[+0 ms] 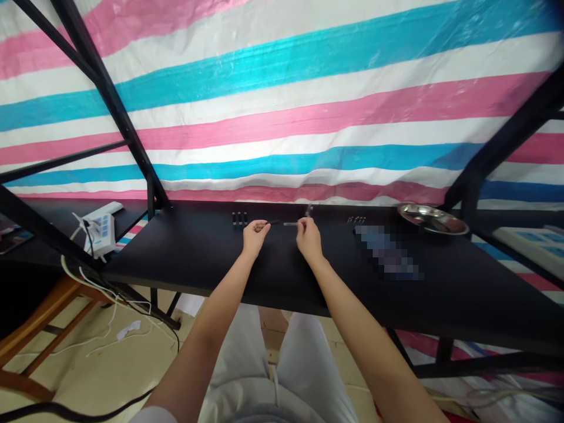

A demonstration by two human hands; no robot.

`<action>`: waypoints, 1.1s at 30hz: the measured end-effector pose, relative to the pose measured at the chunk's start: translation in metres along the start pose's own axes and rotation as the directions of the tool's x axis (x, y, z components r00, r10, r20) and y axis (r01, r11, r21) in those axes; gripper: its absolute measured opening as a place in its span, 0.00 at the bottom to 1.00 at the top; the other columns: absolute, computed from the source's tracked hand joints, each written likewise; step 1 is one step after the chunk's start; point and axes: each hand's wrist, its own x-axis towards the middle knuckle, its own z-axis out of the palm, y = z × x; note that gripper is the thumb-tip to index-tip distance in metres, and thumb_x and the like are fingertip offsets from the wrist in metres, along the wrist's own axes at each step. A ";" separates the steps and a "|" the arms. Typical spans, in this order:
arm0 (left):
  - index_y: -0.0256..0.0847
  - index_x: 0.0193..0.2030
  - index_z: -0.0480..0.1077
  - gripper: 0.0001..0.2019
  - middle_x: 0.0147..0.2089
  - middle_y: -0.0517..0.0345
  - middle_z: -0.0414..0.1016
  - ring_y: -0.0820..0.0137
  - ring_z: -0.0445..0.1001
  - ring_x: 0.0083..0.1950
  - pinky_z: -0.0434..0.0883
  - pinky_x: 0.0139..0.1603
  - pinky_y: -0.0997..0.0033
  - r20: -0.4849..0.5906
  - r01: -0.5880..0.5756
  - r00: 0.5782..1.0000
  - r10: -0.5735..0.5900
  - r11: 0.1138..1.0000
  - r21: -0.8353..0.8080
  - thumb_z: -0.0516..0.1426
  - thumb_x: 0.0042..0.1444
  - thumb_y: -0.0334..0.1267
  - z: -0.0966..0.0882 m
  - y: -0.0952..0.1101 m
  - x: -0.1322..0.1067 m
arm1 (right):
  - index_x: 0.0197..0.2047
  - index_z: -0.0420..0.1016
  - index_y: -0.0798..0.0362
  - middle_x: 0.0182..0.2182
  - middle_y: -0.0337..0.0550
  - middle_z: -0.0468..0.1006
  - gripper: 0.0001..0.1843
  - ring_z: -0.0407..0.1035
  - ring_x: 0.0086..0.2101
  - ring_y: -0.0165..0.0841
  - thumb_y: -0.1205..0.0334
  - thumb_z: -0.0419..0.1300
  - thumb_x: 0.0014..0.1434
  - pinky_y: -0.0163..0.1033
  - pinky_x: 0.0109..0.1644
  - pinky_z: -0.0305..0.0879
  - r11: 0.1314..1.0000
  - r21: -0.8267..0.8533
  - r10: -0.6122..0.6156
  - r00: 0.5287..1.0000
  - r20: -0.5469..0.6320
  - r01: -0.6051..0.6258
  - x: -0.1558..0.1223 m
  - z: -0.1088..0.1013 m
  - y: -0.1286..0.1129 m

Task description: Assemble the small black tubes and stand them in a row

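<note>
My left hand is closed in a pinch on a slim black stick-like piece, which points to the right. Facing it, my right hand pinches a slim, pale, see-through rod pointing left. A small gap separates the two tips. Both are too small to name exactly. Left of my left hand stand three short dark cylinders in a row. Just beyond my right hand lies a clear object, its shape unclear. Several tiny light-coloured pieces lie farther right.
All this is on a black table. A shiny metal dish stands at the back right, beside a blurred-out flat object. Black metal posts rise at both sides, before a striped sheet. Cables hang at left.
</note>
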 end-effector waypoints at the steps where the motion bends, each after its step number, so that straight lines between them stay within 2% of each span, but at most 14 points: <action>1: 0.36 0.33 0.72 0.09 0.30 0.56 0.74 0.74 0.71 0.32 0.70 0.38 0.71 0.004 0.026 1.000 -0.026 0.999 -0.029 0.61 0.44 0.36 0.000 0.001 0.000 | 0.38 0.63 0.53 0.31 0.47 0.71 0.11 0.65 0.33 0.36 0.60 0.42 0.60 0.40 0.40 0.58 0.996 0.079 0.028 1.000 -0.014 -0.027 0.001 -0.001 0.000; 4: 0.35 0.33 0.72 0.09 0.30 0.55 0.74 0.73 0.72 0.32 0.70 0.37 0.71 0.024 0.089 0.996 -0.087 0.993 -0.072 0.61 0.44 0.37 0.001 0.004 -0.002 | 0.38 0.62 0.52 0.29 0.43 0.70 0.12 0.65 0.31 0.33 0.56 0.43 0.60 0.38 0.39 0.60 0.973 0.222 0.062 0.998 -0.026 -0.055 0.002 -0.003 0.000; 10: 0.36 0.34 0.73 0.10 0.32 0.53 0.76 0.70 0.74 0.35 0.70 0.37 0.69 0.064 0.139 0.989 -0.135 0.988 -0.069 0.62 0.44 0.36 0.000 0.012 -0.006 | 0.37 0.62 0.52 0.28 0.40 0.68 0.11 0.65 0.30 0.31 0.54 0.45 0.59 0.37 0.39 0.61 0.950 0.312 0.038 0.999 -0.026 -0.028 0.000 -0.001 0.000; 17: 0.35 0.33 0.73 0.10 0.29 0.54 0.75 0.71 0.73 0.33 0.69 0.36 0.70 0.118 0.141 0.984 -0.130 0.986 -0.084 0.63 0.43 0.36 0.000 0.016 -0.007 | 0.36 0.62 0.52 0.26 0.39 0.67 0.11 0.64 0.30 0.31 0.54 0.46 0.58 0.37 0.39 0.60 0.922 0.387 0.052 0.998 -0.039 -0.033 0.002 0.001 0.003; 24: 0.35 0.32 0.73 0.10 0.27 0.56 0.73 0.72 0.71 0.31 0.68 0.36 0.71 0.082 0.141 0.988 -0.133 0.985 -0.101 0.63 0.42 0.36 0.001 0.016 -0.008 | 0.35 0.63 0.51 0.25 0.37 0.66 0.11 0.63 0.28 0.30 0.53 0.48 0.58 0.37 0.38 0.59 0.900 0.435 0.055 0.995 -0.081 -0.015 0.002 0.002 0.005; 33: 0.35 0.31 0.73 0.09 0.26 0.57 0.73 0.73 0.71 0.30 0.68 0.36 0.72 0.089 0.149 0.986 -0.139 0.981 -0.127 0.63 0.42 0.35 0.000 0.017 -0.008 | 0.35 0.62 0.51 0.26 0.37 0.66 0.10 0.63 0.28 0.30 0.54 0.49 0.58 0.37 0.37 0.59 0.887 0.463 0.017 0.999 -0.046 0.007 0.002 0.002 0.005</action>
